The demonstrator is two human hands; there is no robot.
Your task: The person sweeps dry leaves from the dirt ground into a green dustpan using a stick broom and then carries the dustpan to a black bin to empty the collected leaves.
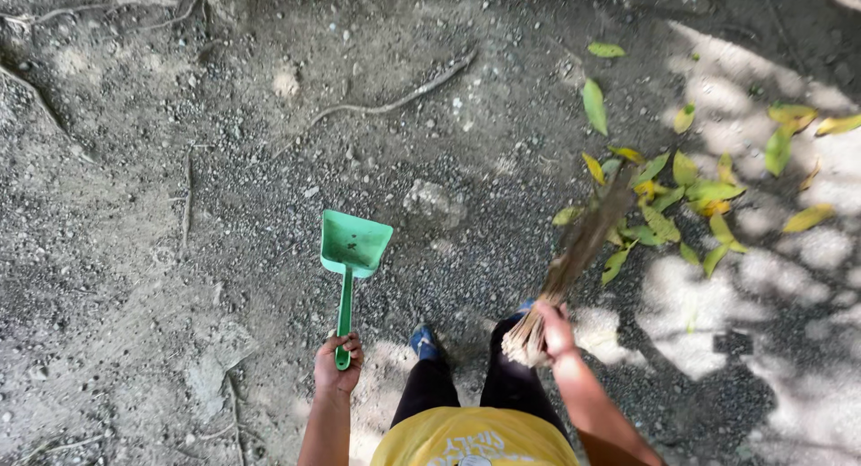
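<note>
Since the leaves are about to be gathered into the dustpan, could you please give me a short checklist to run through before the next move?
1. Left hand has a firm hold on the green dustpan: ok, fingers wrap the handle's end.
2. Right hand grips the stick broom: ok, it holds the bundled top.
3. Broom tip reaches the yellow and green leaves: ok, it lies among them.
4. Dustpan is near the leaves: not ok, it is well to their left, apart from them.
5. Dustpan mouth rests on the ground: cannot tell.
6. Dustpan scoop is free of leaves: ok, only a few dark specks show.
</note>
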